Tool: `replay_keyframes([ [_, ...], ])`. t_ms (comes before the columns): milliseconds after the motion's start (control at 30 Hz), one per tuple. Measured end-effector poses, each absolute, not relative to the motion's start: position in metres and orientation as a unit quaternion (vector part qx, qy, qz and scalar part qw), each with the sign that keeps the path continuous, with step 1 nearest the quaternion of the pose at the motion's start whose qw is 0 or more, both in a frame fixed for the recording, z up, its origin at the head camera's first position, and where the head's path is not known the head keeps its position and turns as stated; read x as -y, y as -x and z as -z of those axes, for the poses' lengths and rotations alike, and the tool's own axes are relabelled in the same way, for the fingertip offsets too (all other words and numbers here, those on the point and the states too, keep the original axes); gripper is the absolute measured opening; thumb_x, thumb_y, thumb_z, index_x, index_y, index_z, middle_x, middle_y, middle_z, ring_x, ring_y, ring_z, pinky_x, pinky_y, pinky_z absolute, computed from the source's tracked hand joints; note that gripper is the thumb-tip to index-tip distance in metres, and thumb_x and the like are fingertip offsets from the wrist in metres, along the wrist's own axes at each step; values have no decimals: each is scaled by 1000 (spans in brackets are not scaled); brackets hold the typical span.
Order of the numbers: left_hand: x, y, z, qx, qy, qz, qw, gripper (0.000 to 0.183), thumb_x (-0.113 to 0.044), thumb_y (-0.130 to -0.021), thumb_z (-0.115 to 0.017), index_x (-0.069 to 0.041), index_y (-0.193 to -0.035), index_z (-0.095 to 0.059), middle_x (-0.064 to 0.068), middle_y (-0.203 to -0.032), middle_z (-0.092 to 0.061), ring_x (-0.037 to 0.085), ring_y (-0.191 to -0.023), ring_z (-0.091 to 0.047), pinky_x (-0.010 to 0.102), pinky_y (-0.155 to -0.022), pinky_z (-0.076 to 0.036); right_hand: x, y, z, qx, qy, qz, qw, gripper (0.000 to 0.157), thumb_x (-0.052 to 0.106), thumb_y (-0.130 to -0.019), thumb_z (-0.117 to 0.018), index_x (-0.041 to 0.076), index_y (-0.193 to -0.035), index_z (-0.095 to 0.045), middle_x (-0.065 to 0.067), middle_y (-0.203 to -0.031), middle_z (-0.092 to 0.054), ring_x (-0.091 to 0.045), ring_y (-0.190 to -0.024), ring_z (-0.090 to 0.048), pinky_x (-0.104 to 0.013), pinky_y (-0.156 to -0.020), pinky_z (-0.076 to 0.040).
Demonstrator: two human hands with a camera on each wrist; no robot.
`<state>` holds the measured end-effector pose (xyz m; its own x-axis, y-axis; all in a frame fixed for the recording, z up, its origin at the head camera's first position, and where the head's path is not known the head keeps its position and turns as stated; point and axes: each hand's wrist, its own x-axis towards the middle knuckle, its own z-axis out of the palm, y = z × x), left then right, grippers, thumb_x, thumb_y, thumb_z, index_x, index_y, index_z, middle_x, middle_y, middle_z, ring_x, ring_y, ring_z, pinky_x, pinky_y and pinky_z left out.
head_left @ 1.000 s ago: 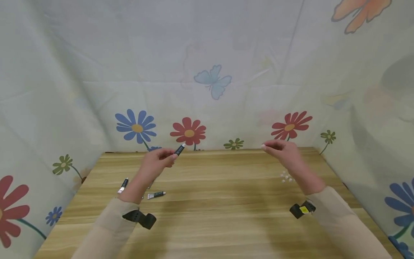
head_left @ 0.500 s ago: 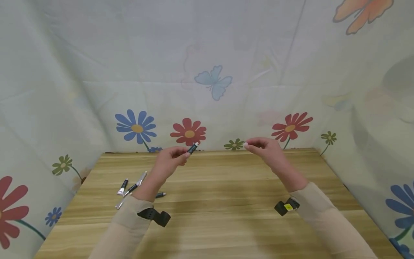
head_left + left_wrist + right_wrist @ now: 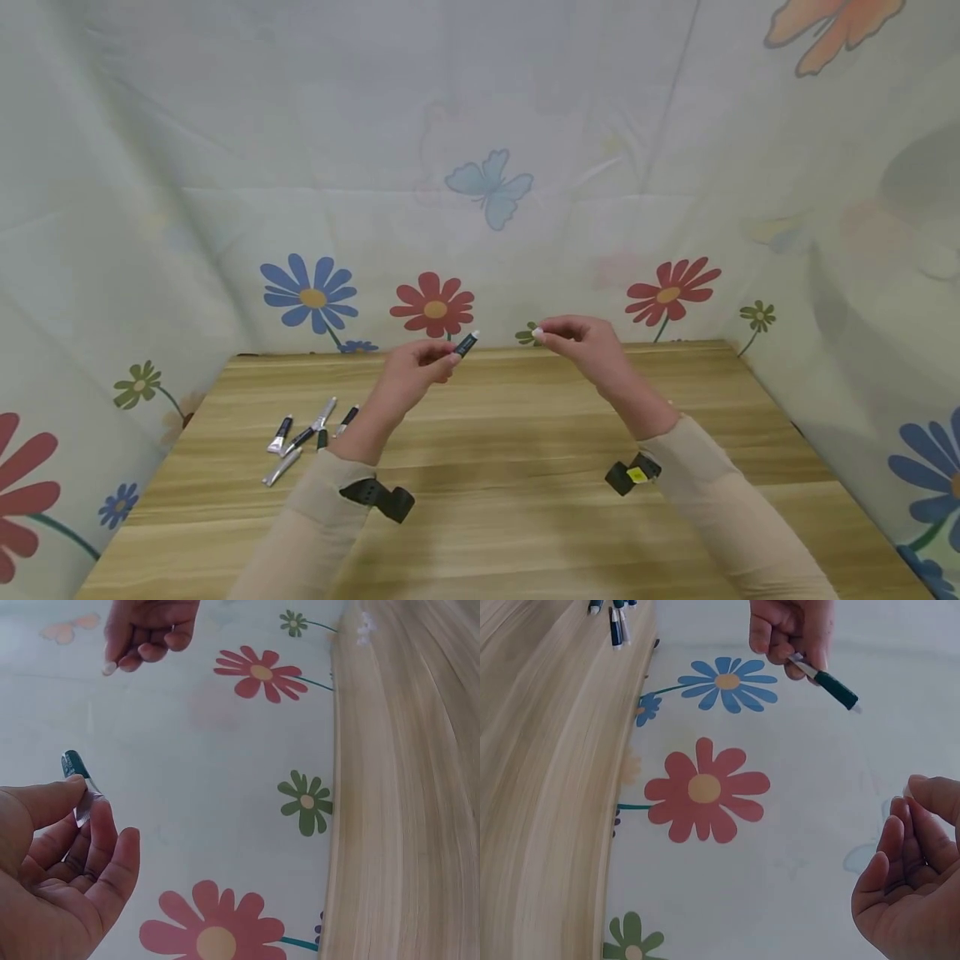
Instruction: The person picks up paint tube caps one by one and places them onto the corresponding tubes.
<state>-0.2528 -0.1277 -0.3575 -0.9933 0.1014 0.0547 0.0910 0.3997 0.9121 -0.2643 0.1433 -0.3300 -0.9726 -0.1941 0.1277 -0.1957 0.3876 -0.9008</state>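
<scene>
In the head view my left hand (image 3: 412, 375) pinches a small paint tube (image 3: 467, 344) between thumb and fingers. The tube has a dark green label and a silver tail, and its white tip points up and to the right. Across a short gap, my right hand (image 3: 592, 346) pinches a tiny white cap (image 3: 537, 333) between thumb and fingertips. Both hands are raised above the table's far side at similar height. The right wrist view shows the tube (image 3: 834, 688) with its pale tip outward; the left wrist view shows the cap (image 3: 109, 668) at the other hand's fingertips.
Several similar tubes lie loosely together, one silver and dark tube (image 3: 281, 433) among them, on the left of the wooden table (image 3: 510, 500). Small white pieces (image 3: 365, 628) rest on the table in the left wrist view. A flowered cloth (image 3: 360, 225) stands behind the table.
Both hands have moved toward each other, the left rightward with the tube and the right leftward with the white cap. More of the tubes on the table now show beside my left arm.
</scene>
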Motion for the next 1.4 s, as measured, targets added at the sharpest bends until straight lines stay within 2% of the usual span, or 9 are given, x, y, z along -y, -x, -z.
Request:
replay_keyframes([
  [167, 120, 253, 359, -834, -60, -548, 1, 26, -18, -101, -66, -3, -121, -71, 20, -111, -71, 25, -94, -67, 37, -92, -59, -133, 265, 332, 826, -121, -551, -3, 30, 22, -100, -67, 4, -124, -71, -16, -126, -70, -19, -105, -61, -24, -89, -49],
  [333, 117, 255, 361, -830, -64, -554, 3, 26, -18, -101, -66, -3, -121, -71, 17, -109, -72, 29, -98, -68, 38, -93, -59, -123, 264, 332, 822, -122, -557, -1, 29, 22, -99, -68, 5, -123, -72, -16, -125, -71, -22, -106, -62, -26, -89, -50],
  [500, 113, 255, 360, -833, -67, -549, 5, 26, -20, -100, -67, -5, -122, -71, 15, -110, -73, 26, -98, -68, 40, -95, -59, -117, 263, 331, 820, -118, -561, 2, 29, 22, -99, -68, 5, -123, -72, -16, -126, -71, -24, -108, -63, -36, -95, -52],
  [700, 108, 254, 359, -833, -71, -548, 5, 24, -18, -100, -68, -5, -120, -72, 15, -108, -73, 25, -95, -67, 38, -93, -60, -115, 265, 334, 816, -120, -565, -3, 29, 22, -99, -68, 5, -123, -72, -16, -126, -71, -24, -110, -64, -34, -97, -52],
  [900, 105, 252, 359, -830, -77, -552, 7, 22, -16, -100, -67, -4, -118, -72, 15, -104, -72, 21, -90, -65, 40, -92, -59, -112, 265, 336, 810, -121, -574, -15, 29, 21, -100, -67, 4, -123, -72, -15, -125, -70, -25, -111, -63, -44, -105, -51],
  [1067, 104, 251, 359, -831, -79, -551, 9, 22, -16, -100, -66, -4, -118, -72, 15, -104, -72, 19, -89, -64, 34, -89, -58, -108, 265, 336, 807, -125, -576, -18, 28, 20, -100, -67, 3, -122, -72, -15, -121, -69, -22, -109, -61, -40, -102, -51],
  [1400, 101, 251, 360, -831, -92, -548, 12, 22, -18, -100, -67, -6, -117, -73, 15, -103, -72, 19, -88, -63, 31, -86, -56, -107, 264, 336, 805, -122, -580, -20, 27, 19, -99, -68, 3, -120, -73, -13, -120, -69, -22, -110, -60, -39, -101, -50],
])
